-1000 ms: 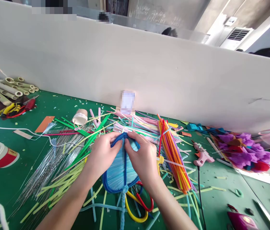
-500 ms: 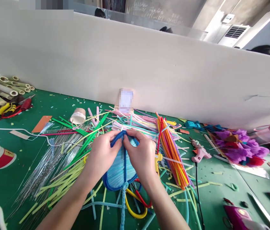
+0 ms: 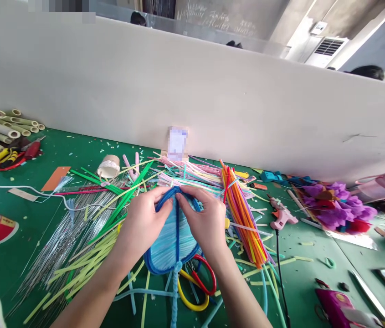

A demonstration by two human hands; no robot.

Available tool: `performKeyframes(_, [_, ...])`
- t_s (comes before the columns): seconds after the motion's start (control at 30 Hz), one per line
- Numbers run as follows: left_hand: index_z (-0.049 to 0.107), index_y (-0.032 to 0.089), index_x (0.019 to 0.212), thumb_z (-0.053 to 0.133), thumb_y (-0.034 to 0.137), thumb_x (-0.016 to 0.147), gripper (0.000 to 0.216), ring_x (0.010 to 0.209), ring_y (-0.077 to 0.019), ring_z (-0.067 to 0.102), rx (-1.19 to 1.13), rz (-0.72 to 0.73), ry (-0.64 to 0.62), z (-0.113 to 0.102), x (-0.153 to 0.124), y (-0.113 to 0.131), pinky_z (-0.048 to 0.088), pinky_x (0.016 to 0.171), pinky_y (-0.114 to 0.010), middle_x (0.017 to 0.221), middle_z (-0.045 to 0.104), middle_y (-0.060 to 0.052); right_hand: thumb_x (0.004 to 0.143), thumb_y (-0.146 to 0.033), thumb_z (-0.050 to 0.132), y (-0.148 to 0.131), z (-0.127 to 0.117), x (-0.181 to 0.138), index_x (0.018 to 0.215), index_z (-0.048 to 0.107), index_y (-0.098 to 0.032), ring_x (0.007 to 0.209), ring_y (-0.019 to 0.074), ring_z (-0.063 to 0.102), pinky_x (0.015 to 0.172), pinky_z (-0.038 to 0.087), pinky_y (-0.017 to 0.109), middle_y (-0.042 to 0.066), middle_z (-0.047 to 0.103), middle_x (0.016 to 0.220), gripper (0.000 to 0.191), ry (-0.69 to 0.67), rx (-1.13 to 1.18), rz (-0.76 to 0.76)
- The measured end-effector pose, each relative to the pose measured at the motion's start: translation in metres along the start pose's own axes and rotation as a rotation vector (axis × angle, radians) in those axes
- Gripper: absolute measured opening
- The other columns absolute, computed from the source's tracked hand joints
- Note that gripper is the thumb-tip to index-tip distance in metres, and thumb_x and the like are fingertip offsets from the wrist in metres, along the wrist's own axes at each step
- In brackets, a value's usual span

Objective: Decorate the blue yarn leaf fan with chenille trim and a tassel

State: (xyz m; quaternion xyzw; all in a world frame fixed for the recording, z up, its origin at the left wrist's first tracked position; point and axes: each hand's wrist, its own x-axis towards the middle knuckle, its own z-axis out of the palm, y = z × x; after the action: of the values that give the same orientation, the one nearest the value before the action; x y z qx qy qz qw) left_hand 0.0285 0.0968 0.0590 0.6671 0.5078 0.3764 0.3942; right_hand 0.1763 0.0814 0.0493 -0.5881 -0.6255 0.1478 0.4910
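Observation:
Between my hands is a leaf shape made of blue pipe cleaners [image 3: 168,239], with light blue strands inside a dark blue outline and a dark blue middle rib. Its twisted light blue stem [image 3: 175,296] hangs toward me. My left hand [image 3: 147,218] pinches the upper left of the outline near the tip. On the other side, my right hand [image 3: 206,214] grips the top edge beside the rib, thumb on the near face. Scissors with red and yellow handles [image 3: 195,308] lie beneath the leaf, their blades hidden.
Orange pipe cleaners [image 3: 245,218] lie in a bundle to the right, near a pink glue gun [image 3: 281,214]. Yellow-green strips [image 3: 89,262] and silver wires [image 3: 52,232] spread leftward. Pliers [image 3: 11,155] and bamboo tubes [image 3: 11,123] sit far left. A white partition [image 3: 110,86] stands behind.
My right hand has shifted slightly right along the top edge, and the red scissor handle shows more. The whole view has moved a little. Both hands keep hold of the leaf.

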Motion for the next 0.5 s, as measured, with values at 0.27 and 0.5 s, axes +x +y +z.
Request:
performKeyframes(0.27, [0.07, 0.019, 0.121, 0.06, 0.029, 0.091, 0.034, 0.107, -0.0267, 0.072, -0.091, -0.009, -0.03, -0.002, 0.0019, -0.0053, 0.057, 0.092, -0.037, 0.118, 0.075, -0.01, 0.092, -0.017, 0.063, 0.0008, -0.0027, 0.0084, 0.096, 0.071, -0.018, 0.088, 0.0194, 0.072, 0.081, 0.054, 0.029, 0.005, 0.076, 0.094, 0.01, -0.067, -0.094, -0.15])
performKeyframes(0.5, [0.07, 0.017, 0.121, 0.061, 0.03, 0.09, 0.035, 0.108, -0.0273, 0.072, -0.145, -0.04, -0.032, 0.0, 0.0034, -0.0058, 0.057, 0.093, -0.038, 0.118, 0.075, -0.012, 0.091, -0.015, 0.063, -0.0024, -0.0015, 0.0058, 0.095, 0.072, -0.018, 0.088, 0.0194, 0.073, 0.082, 0.055, 0.029, 0.004, 0.076, 0.093, 0.011, -0.025, -0.134, -0.126])
